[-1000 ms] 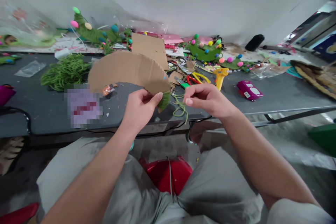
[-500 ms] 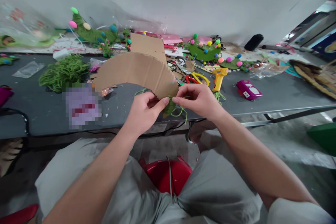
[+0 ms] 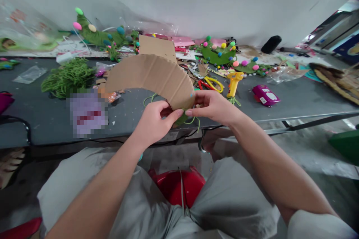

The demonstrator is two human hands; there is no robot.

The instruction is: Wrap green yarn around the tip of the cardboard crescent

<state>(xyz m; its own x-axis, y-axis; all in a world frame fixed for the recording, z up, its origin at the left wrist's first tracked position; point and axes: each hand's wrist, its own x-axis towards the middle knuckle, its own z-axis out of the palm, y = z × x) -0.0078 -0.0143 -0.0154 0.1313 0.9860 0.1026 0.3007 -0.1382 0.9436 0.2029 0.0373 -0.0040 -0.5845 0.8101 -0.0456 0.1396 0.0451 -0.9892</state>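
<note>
A curved piece of corrugated cardboard (image 3: pixel 151 73) is held up over the table's front edge, arching away to the left. Green yarn (image 3: pixel 181 120) is wound round its near end. My left hand (image 3: pixel 157 121) grips that end from the left, thumb on top and fingers tucked behind. From the right, my right hand (image 3: pixel 211 107) pinches at the yarn with thumb and forefinger, the two thumb tips almost meeting. A loose loop of yarn dangles below the right fingers. Parts of the wound end are hidden by both hands.
A heap of green yarn (image 3: pixel 68 78) lies left. Beyond the hands are red-and-yellow-handled scissors (image 3: pixel 213 84), a yellow glue gun (image 3: pixel 234 83) and a purple packet (image 3: pixel 266 96). Green crescents with pompoms (image 3: pixel 217 55) line the wall. A red stool (image 3: pixel 179 188) is below.
The cardboard has shifted slightly right and tilted, its near end a little lower. Both hands have moved down slightly with it, still pinching at the yarn-wound end.
</note>
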